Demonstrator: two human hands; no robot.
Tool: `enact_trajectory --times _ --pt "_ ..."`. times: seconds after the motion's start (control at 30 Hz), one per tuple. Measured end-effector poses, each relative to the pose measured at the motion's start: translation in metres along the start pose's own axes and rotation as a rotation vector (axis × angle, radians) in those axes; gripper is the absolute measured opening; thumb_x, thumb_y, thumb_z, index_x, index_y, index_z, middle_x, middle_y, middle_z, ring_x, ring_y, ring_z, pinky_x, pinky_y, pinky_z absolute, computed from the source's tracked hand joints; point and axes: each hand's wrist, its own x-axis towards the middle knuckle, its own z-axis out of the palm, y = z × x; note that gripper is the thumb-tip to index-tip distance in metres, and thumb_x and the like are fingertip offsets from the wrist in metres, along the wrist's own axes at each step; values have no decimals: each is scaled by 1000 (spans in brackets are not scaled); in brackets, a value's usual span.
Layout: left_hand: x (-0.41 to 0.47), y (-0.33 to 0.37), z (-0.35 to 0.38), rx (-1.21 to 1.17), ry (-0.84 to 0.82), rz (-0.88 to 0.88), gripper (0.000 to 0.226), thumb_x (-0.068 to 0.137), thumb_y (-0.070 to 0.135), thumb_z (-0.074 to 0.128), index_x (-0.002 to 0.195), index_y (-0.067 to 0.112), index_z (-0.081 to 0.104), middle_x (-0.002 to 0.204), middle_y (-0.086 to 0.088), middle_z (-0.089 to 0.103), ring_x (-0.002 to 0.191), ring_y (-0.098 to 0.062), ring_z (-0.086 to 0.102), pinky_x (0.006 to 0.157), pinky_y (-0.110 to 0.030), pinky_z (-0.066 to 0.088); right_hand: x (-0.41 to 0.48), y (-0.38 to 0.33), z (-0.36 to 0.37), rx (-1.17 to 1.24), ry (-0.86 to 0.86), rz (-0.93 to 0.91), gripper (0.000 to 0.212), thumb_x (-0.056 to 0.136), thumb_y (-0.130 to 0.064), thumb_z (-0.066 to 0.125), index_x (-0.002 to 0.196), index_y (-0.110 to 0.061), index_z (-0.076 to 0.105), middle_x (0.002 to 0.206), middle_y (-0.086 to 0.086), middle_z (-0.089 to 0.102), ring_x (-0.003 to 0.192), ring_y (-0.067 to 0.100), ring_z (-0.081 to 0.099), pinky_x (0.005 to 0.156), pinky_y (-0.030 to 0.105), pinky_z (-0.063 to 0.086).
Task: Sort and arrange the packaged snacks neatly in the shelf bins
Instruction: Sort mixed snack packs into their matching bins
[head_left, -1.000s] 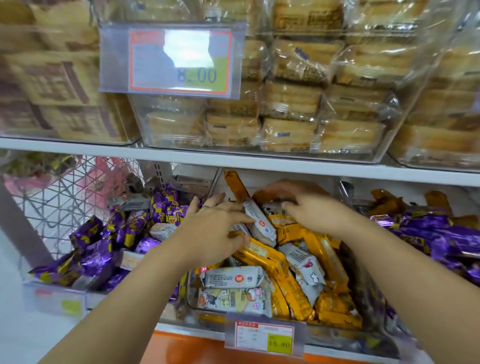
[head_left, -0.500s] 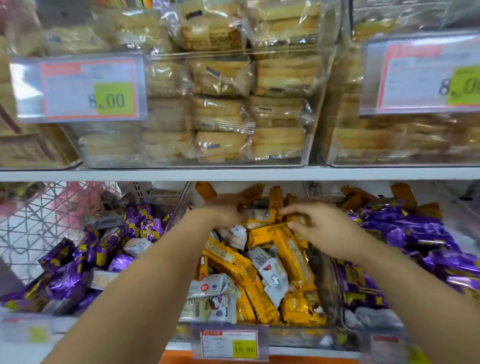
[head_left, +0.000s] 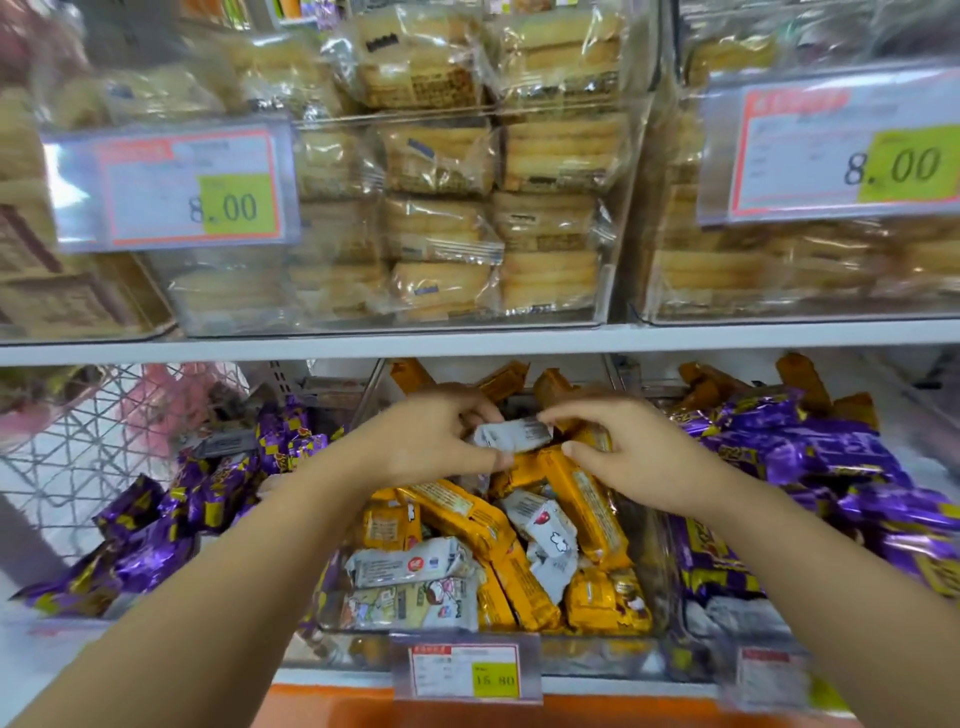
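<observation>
The left hand (head_left: 431, 441) pinched the left end of a white snack packet (head_left: 511, 437), which lay crosswise above the yellow bars (head_left: 582, 499) at the back of the middle bin (head_left: 587, 657). The right hand (head_left: 639, 457) pinched its right end, equally near.

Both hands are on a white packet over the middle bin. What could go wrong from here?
1. The white packet, pinched between left hand and right hand, could slip and drop among the orange packets.
2. The right forearm lies close to the heaped purple packets and may knock some loose.
</observation>
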Motion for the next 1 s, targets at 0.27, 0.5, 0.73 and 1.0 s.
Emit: enact_trajectory --times 0.27,0.5,0.73,1.0 --pt "-31 16 20 -360 -133 113 30 90 19 63 120 20 63 120 16 54 102 4 61 89 -14 48 -14 -9 -9 93 -122 25 29 99 -27 39 86 -44 58 126 -22 51 125 7 44 111 51 22" --pt "-26 15 8 -400 -159 134 31 95 1 49 107 23 68 117 10 67 110 3 59 96 -17 45 -14 -11 -6 17 -169 -40 31 87 -51 52 117 -47 56 125 -29 53 117 3 52 110 48 29" --pt "29 -19 -3 122 84 -127 27 100 23 44 120 25 63 124 7 60 110 -13 56 84 -20 41 -18 -2 -23 66 -174 -33 27 78 -13 66 84 -39 64 83 -16 64 76 -9 56 66 7 40" --pt "74 -26 14 167 -127 -176 35 95 21 52 130 25 57 138 1 51 117 -18 53 88 -23 42 -5 8 -7 23 7 -118 16 81 -34 70 92 -39 60 103 -21 60 99 -5 52 91 24 43"
